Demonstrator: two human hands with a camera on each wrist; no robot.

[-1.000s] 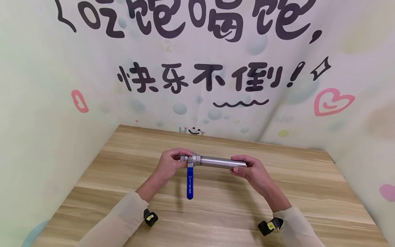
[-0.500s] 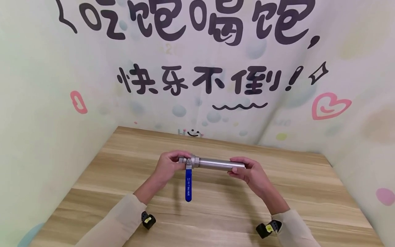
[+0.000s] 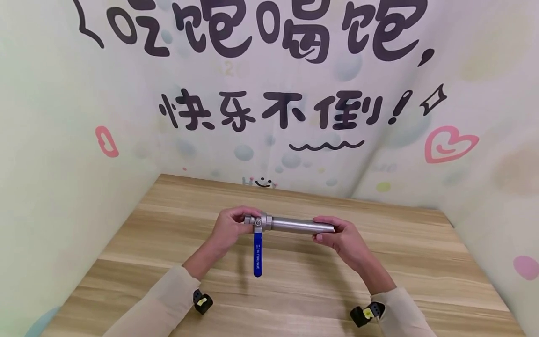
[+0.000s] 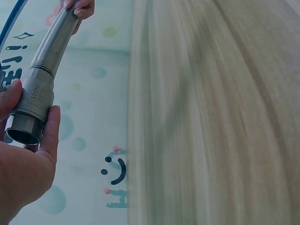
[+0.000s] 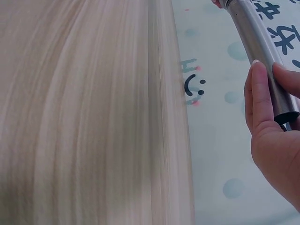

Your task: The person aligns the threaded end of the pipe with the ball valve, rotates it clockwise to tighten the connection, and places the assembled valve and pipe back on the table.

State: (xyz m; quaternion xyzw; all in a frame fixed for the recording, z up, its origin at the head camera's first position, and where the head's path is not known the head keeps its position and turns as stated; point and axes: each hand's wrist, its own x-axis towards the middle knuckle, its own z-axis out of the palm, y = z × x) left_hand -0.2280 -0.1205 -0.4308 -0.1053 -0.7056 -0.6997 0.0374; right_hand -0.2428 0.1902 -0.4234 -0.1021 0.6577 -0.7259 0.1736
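Leftmost, the left hand (image 3: 227,229) curls its fingers round the ball valve (image 3: 264,221); loosening could let it twist. Rightward, the pipe (image 3: 294,224), above the table (image 3: 286,295), could slip if the right hand's (image 3: 346,241) pinching fingers slackened.

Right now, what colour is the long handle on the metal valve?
Blue. The handle shows best in the head view.

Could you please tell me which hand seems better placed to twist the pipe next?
Probably the right hand: it grips the pipe near its free end, while the left hand holds the valve.
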